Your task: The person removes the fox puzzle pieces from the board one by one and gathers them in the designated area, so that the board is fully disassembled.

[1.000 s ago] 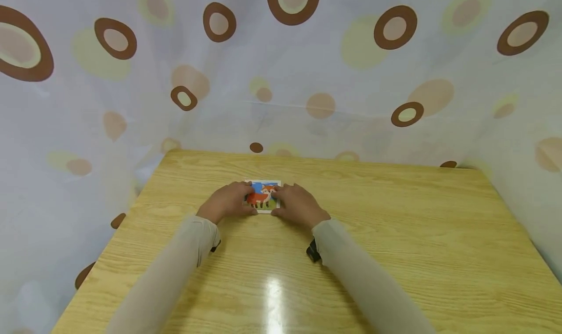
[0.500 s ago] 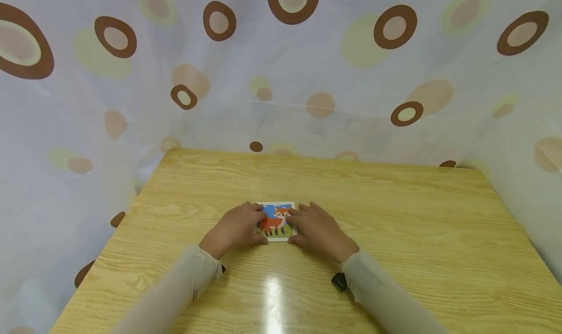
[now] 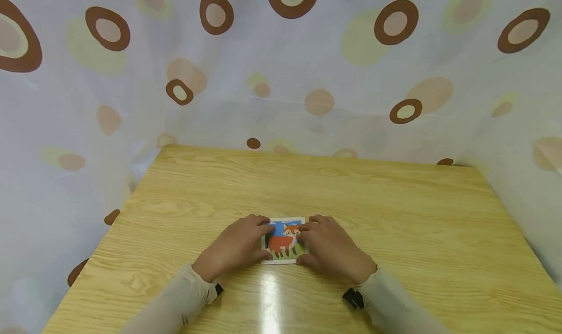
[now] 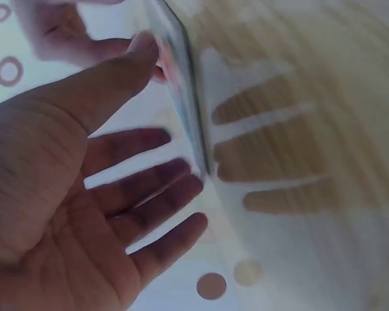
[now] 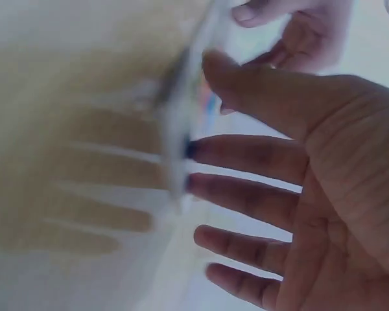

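A small white-bordered board with a fox picture [image 3: 284,244] lies on the wooden table, between the two hands in the head view. My left hand [image 3: 237,246] reaches over its left side, thumb at the near edge and fingertips at the upper left. On the opposite side, my right hand [image 3: 331,248] has its thumb at the near right corner and fingertips over the right side of the picture. In the left wrist view the left hand's [image 4: 84,188] fingers are spread and fairly straight against the thin board [image 4: 189,97]. The right wrist view shows similarly extended fingers of the right hand [image 5: 298,175].
A wood-grain table [image 3: 395,212] extends around the hands, with a bright glare streak near the front. Behind and beside it hangs a pale curtain [image 3: 285,70] with brown and yellow ovals. Dark straps [image 3: 353,298] sit at the wrists.
Both hands have drawn the fox board toward the person and slightly right along the table. Their contact with its sides looks the same. The head view has shifted slightly.
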The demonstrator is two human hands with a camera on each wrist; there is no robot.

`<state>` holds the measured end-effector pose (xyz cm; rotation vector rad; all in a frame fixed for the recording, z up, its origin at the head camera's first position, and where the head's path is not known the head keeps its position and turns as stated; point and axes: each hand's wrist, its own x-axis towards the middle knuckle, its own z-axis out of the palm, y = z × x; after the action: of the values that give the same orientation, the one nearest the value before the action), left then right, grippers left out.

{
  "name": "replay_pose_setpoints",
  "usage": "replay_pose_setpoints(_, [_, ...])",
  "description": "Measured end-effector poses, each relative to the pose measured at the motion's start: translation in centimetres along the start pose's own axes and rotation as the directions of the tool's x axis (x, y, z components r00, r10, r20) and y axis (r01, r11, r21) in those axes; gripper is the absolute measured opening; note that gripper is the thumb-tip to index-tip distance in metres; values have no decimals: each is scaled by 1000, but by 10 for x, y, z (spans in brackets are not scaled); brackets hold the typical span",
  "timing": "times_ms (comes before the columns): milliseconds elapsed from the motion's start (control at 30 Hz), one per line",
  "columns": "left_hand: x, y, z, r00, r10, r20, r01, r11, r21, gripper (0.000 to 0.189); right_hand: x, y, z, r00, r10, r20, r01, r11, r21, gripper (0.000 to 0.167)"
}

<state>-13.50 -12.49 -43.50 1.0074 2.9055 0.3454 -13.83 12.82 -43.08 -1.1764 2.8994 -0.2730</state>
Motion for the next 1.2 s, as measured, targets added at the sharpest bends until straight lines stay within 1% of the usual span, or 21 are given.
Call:
replay_pose_setpoints(67, [-1,-4,3,999,-14,-37,14,1000,1,66,10,-1,-1,999,9,-40,-8,999,37,34])
replay_pose_setpoints(133, [-2,-6,5,998,-31,-51,32,999,9,72,20,-1,1,998,26,-62,-18,992,127,32])
replay_pose_setpoints(200, [-2,-6,7,998,-50,-42,51,998,26,77,30,-1,5,998,51,-47,-38,967,253,33])
replay_pose_setpoints(267, [-2,-4,8,997,-66,-28,67,997,38,81,39,-1,10,997,72,-12,-63,931,360,36])
replay_pose_setpoints(333, [0,-2,7,997,-79,-11,79,996,49,84,46,-1,14,996,90,27,-93,901,424,37])
replay_pose_setpoints(367, [1,-1,6,996,-84,-5,84,995,61,85,49,-1,15,995,95,38,-102,892,440,38])
replay_pose_setpoints(467, [4,2,3,995,-102,13,100,991,89,87,55,-1,17,993,102,56,-116,888,445,38])
replay_pose_setpoints(600, [5,4,-2,991,-126,48,119,984,130,92,63,-5,18,989,109,95,-140,893,427,39])
replay_pose_setpoints(700, [2,4,-3,988,-140,58,130,981,146,91,69,-11,20,986,121,116,-158,903,400,32])
replay_pose_setpoints(867, [-4,3,-3,988,-153,36,147,979,140,88,79,-20,18,975,149,164,-204,894,400,21])
replay_pose_setpoints(933, [-4,3,-3,988,-150,24,145,979,141,87,82,-21,16,967,161,196,-229,884,407,21])
replay_pose_setpoints(1000, [-4,2,-3,990,-144,13,140,979,148,87,84,-21,15,962,171,214,-246,881,404,22])
replay_pose_setpoints(1133, [-3,2,-3,991,-133,3,131,979,157,86,87,-19,13,962,174,212,-247,885,395,25])
replay_pose_setpoints(1200, [-2,2,-4,992,-128,6,126,979,159,88,87,-19,14,961,178,210,-252,874,414,26])
